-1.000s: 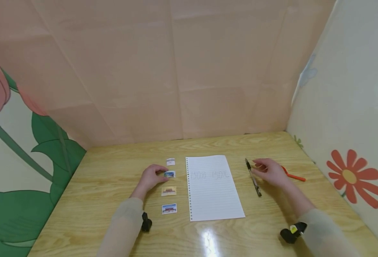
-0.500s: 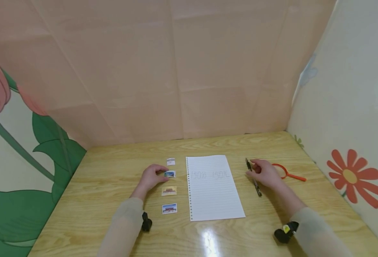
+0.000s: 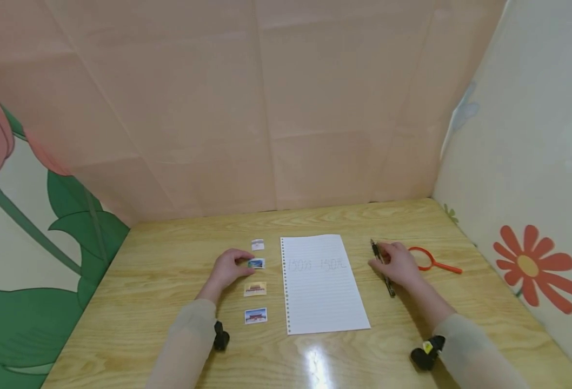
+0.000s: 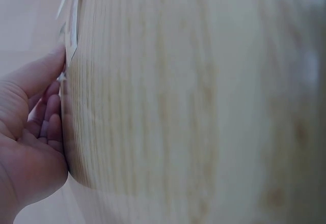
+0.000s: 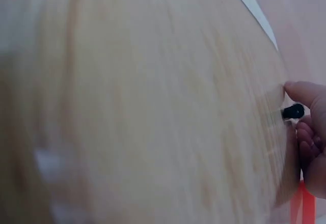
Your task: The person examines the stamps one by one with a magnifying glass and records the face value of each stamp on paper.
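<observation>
In the head view my left hand rests on the table around a small blue-green postage stamp. Its thumb and forefinger lie at two opposite edges of that stamp, which stays flat. The left wrist view shows this hand low against the tabletop. Over on the right, my right hand is above a black pen, thumb to one side and fingers to the other. From the right wrist, the pen's dark end shows between thumb and fingers, with space around it.
Other stamps lie in the same column: a pale one, a yellow one and a blue-red one. Lined paper with handwriting lies between the hands. An orange-red round-framed magnifying glass lies right of the right hand.
My right hand has moved left, away from the magnifying glass and over the pen, uncovering the round frame. The left hand and stamps have stayed put.
</observation>
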The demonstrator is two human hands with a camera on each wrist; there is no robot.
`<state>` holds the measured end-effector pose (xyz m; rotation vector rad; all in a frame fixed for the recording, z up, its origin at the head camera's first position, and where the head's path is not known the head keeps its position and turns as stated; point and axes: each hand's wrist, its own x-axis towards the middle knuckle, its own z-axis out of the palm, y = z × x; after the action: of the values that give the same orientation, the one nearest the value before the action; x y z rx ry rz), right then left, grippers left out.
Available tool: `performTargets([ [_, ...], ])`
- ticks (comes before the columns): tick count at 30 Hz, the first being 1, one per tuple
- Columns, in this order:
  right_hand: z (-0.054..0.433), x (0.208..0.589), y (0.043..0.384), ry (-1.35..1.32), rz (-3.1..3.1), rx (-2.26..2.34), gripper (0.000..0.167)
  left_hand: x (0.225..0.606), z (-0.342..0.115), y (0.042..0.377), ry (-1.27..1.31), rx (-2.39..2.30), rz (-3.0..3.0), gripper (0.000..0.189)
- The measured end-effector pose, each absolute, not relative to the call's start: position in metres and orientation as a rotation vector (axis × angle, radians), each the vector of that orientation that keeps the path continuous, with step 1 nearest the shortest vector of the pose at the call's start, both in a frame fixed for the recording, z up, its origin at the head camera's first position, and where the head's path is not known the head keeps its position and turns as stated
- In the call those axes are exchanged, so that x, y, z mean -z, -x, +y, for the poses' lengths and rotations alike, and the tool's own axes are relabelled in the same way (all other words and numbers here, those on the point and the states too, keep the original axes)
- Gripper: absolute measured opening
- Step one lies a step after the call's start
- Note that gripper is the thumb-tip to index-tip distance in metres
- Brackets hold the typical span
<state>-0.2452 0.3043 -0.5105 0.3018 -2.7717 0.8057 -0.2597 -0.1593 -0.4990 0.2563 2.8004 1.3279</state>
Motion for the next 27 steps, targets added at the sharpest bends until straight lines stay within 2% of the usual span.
performTargets([
  [12, 0.2982, 0.5156, 0.2452, -0.247, -2.627, -0.781, 0.031, 0.4962, -0.1593, 0.2580, -0.268, -1.343, 2.797, 0.032],
  [27, 0.2976, 0.5176, 0.2405, -0.243, -2.570, -0.951, 0.027, 0.4981, -0.1595, 0.2590, -0.254, -1.338, 2.785, 0.031],
])
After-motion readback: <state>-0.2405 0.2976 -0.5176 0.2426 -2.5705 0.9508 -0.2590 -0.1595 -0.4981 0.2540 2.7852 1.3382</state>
